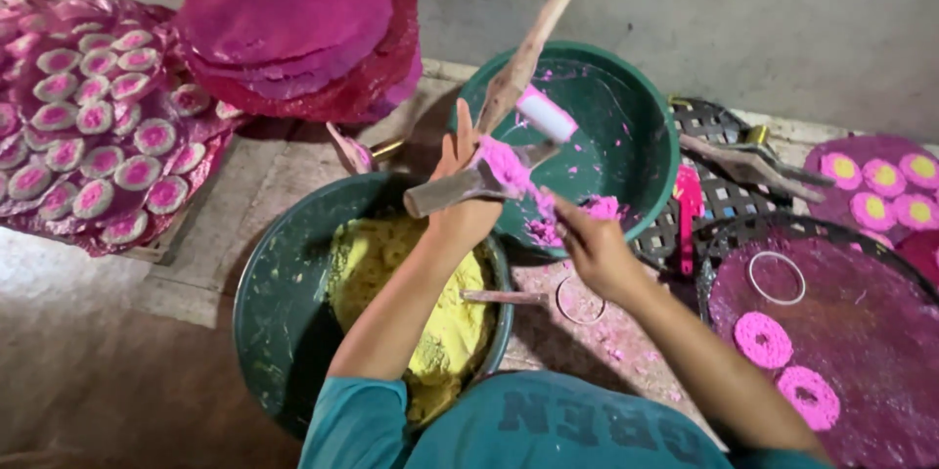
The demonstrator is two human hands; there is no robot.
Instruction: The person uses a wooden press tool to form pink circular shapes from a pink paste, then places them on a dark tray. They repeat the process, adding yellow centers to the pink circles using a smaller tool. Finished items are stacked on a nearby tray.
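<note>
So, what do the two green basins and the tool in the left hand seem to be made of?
The green basin with pink paste and the green basin with yellow paste look like moulded plastic: smooth, thin-rimmed, with a dull sheen. The tool in the left hand has a grey, matt handle, probably worn wood; its pink-smeared head may be metal, but the paste hides it.

A bare concrete floor carried two green basins, pink-stained trays and a metal ring.
</note>
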